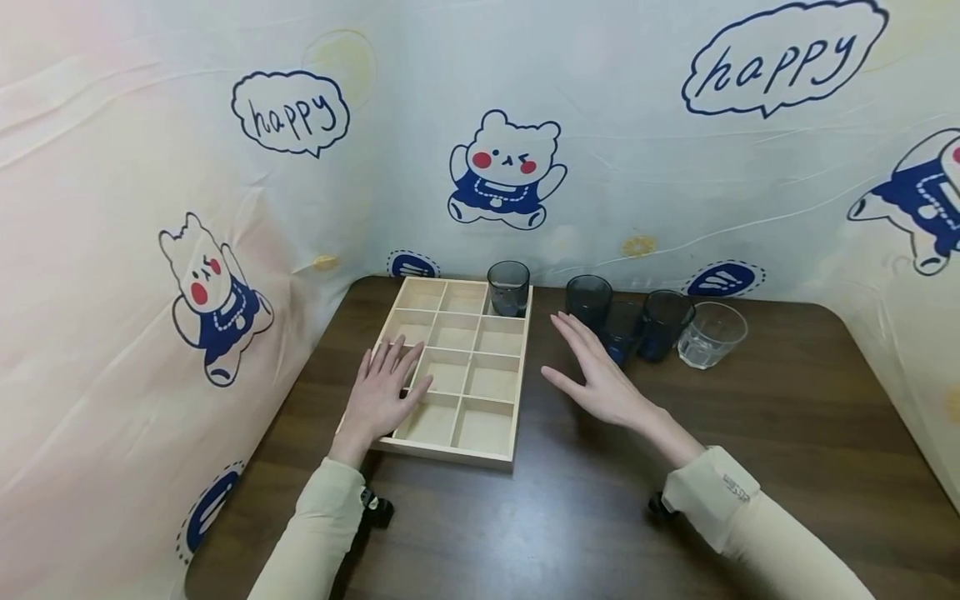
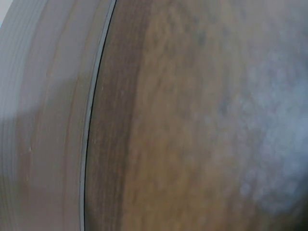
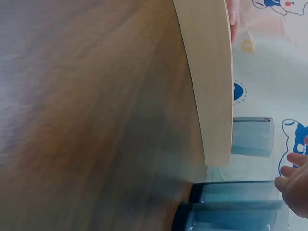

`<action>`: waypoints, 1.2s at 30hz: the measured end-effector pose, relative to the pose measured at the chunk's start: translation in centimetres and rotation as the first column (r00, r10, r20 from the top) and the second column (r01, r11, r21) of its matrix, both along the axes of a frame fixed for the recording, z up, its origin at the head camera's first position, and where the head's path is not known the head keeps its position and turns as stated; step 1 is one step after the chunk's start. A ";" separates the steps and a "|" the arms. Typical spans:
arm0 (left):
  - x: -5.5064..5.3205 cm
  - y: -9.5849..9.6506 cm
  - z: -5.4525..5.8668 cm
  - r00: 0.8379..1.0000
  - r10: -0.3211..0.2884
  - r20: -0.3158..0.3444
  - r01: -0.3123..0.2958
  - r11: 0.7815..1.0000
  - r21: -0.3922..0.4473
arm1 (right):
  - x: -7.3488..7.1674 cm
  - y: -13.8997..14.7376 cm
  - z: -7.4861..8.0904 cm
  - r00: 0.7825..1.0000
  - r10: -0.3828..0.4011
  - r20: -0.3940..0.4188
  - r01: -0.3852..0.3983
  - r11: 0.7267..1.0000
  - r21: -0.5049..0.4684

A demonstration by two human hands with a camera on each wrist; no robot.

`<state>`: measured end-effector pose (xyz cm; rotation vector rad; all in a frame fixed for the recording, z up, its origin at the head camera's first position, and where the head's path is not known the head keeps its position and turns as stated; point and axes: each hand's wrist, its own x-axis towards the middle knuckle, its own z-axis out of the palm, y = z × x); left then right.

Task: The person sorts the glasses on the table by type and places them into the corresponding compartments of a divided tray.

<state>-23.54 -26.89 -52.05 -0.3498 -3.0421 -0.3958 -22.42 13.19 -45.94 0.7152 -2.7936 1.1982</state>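
Note:
A pale wooden tray (image 1: 491, 457) split into square compartments lies on the table. One grey-blue glass (image 1: 509, 290) stands upright in its far right compartment. My left hand (image 1: 382, 392) rests over the tray's left side, fingers spread, covering part of the near left compartments. Between the tray and a group of glasses, my right hand (image 1: 600, 383) hovers with straight fingers and holds nothing. Its fingertips overlap a dark glass (image 1: 588, 298) in the head view. Beside that one stand two more dark blue glasses, one of them tall (image 1: 666, 325), and a clear glass (image 1: 712, 333).
The dark brown wooden table (image 1: 570, 533) ends at a patterned cloth backdrop (image 1: 420, 125) behind and to the left. In the right wrist view, the tray's side wall (image 3: 209, 86) rises close to the glasses (image 3: 236, 214).

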 end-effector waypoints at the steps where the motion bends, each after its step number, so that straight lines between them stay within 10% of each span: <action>1: 0.0 0.0 0.0 1.000 0.000 0.000 0.000 1.000 0.002 | 0.3 0.2 0.0 1.000 -0.001 0.001 0.001 1.000 0.002; 36: -0.2 0.0 -0.1 1.000 -0.009 0.002 0.009 1.000 0.004 | 5.0 9.3 -2.7 0.969 -0.191 -0.158 0.171 0.976 -0.131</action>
